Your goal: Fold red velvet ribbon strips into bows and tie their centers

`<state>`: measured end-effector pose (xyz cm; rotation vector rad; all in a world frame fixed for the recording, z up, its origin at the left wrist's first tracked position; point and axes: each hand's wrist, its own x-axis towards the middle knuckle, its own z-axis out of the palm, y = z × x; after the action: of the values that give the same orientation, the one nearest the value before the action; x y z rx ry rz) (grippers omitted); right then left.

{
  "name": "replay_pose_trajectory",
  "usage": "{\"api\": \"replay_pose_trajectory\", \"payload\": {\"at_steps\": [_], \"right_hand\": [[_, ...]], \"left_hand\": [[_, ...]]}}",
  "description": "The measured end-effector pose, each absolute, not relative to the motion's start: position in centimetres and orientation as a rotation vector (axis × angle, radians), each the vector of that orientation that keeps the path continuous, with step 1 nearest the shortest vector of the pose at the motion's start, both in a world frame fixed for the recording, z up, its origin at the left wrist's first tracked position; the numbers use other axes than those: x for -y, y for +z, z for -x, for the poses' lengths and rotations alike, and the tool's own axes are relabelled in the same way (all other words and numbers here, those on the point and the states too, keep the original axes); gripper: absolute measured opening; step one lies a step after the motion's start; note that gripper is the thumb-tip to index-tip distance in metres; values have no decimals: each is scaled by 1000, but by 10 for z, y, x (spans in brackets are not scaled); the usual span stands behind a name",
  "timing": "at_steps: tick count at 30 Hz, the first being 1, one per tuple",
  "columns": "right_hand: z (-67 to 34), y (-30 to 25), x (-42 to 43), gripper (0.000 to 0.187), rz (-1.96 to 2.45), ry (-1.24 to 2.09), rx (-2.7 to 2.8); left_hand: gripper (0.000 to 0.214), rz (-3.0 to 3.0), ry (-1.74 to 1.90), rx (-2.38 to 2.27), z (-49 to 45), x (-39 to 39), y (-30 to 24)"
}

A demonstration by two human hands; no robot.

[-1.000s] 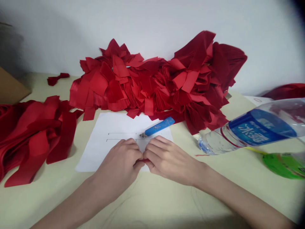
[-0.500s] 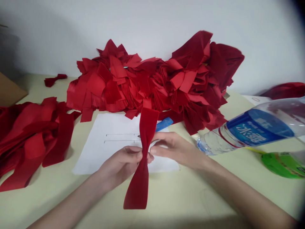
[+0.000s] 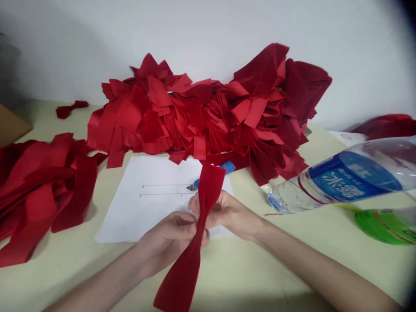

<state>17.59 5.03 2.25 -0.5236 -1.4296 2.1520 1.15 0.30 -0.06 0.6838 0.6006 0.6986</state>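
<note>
Pinching a red ribbon (image 3: 189,262) by its scrunched-up middle with the left hand (image 3: 167,238) and right hand (image 3: 233,216) both, above the near edge of the white paper (image 3: 125,212), kinda blocking the blue tool (image 3: 228,167) behind

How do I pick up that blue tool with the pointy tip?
Probably grip the blue tool by its plain blue end, coming from the right, since the dark pointed tip faces left. The red ribbon hides the tool's middle from view, so that end shows best.
</note>
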Motion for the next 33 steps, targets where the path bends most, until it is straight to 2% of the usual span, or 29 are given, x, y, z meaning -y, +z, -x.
{"api": "replay_pose_trajectory", "payload": {"at_steps": [6, 13, 20, 24, 26, 29, 33], "right_hand": [[-174, 19, -47, 19, 636, 2238, 1336], [-177, 20, -43, 20, 628, 2327, 1301], [-180, 15, -42, 19, 583, 2242, 1376], [-179, 26, -40, 17, 590, 2170, 1537], [-187, 39, -40, 12, 713, 1917, 1761], [-217, 58, -35, 13, 1075, 1119, 2127], [-271, 55, -13, 21, 1417, 364, 2366]], "left_hand": [[9, -650, 676, -632, -10, -5, 0], [13, -556, 610, -416, -8, -2, -2], [11, -598, 505, -507, -3, -3, 1], [9, -615, 577, -540, -3, -5, 3], [9, -629, 637, -585, -2, -5, 4], [3, -631, 690, -640, -1, -7, 7], [5, -604, 713, -662, -1, -8, 13]]}}
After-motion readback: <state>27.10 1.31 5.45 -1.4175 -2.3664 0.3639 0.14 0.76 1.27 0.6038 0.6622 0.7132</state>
